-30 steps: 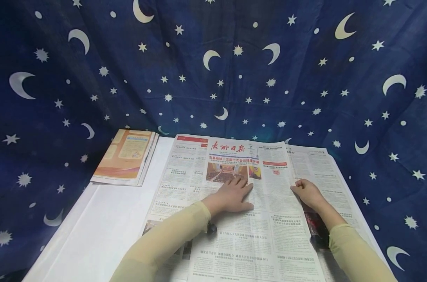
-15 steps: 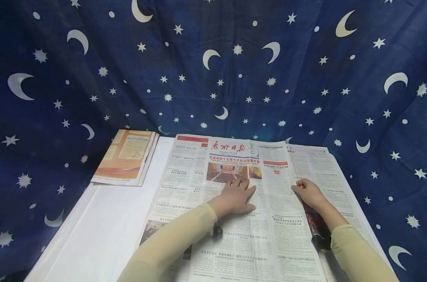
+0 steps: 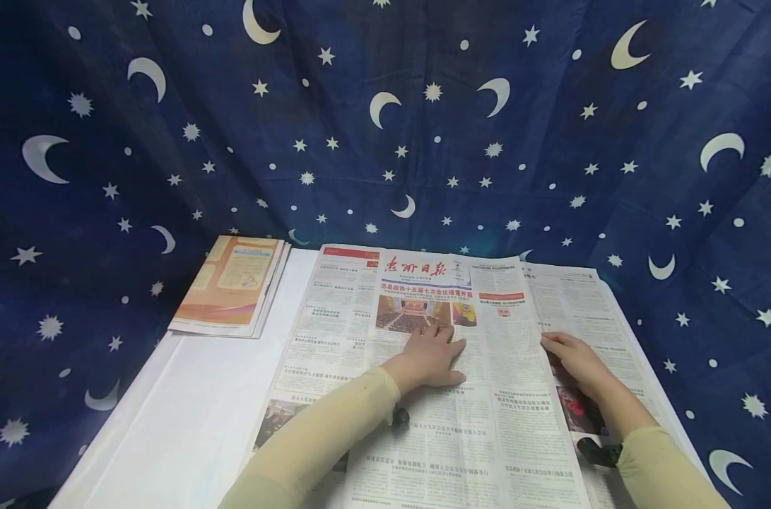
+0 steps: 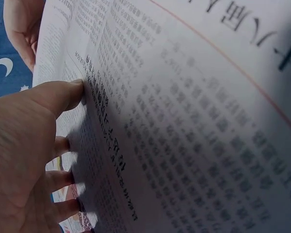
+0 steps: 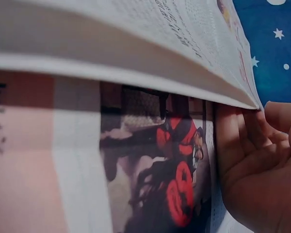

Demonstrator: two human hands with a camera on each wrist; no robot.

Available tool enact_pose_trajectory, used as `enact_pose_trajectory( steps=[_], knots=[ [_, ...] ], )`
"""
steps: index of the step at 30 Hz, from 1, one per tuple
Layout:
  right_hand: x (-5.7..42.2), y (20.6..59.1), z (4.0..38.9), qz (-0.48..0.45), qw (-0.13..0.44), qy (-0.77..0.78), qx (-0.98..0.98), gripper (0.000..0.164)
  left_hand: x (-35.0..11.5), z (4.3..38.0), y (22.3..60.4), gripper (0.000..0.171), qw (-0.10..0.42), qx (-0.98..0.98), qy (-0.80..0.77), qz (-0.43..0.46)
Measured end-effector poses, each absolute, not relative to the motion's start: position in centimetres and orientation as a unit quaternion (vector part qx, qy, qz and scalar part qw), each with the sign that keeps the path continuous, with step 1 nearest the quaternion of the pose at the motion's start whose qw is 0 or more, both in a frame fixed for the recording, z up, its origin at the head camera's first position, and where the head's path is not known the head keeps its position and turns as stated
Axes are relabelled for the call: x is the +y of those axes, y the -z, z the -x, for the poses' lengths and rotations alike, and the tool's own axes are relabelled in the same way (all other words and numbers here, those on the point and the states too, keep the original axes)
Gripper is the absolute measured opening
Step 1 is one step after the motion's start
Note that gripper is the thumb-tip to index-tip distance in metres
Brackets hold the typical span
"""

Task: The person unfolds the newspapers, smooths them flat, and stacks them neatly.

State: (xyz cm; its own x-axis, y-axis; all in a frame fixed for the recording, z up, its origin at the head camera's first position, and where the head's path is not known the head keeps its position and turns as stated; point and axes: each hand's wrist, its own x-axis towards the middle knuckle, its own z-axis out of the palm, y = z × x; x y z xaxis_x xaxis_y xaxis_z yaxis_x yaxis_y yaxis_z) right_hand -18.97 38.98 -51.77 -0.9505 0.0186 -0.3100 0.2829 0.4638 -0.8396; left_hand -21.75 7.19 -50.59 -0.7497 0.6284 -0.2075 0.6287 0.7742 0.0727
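Thin greyish-white newspaper (image 3: 468, 413), rectangular, slightly creased, with red title characters and dense black print, lies spread on the smooth white tabletop (image 3: 201, 403), and its layered right edge rises in a soft curve above further printed paper, which bears a dark photograph (image 5: 157, 160) with red shapes. The left hand (image 3: 431, 355) rests on the page with its fingers spread apart, while the right hand (image 3: 579, 360) pinches this raised edge between thumb and bent fingers. Well to the left lie flat rectangular orange paper booklets (image 3: 229, 283), before dark-blue cloth (image 3: 334, 106) patterned with pale moons and stars.
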Motion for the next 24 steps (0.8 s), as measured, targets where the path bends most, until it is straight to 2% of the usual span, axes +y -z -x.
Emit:
enact_pose_trajectory(
  steps=[13,24],
  knots=[
    [39.8,51.0,17.4,-0.066,0.231,0.694,0.679,0.063,7.2,21.6,50.0,0.075,0.102,0.935,0.022,-0.339],
    [39.7,50.8,17.1,-0.039,0.248,0.748,0.614,0.042,7.2,21.6,50.0,0.076,0.103,0.936,0.024,-0.337]
  ],
)
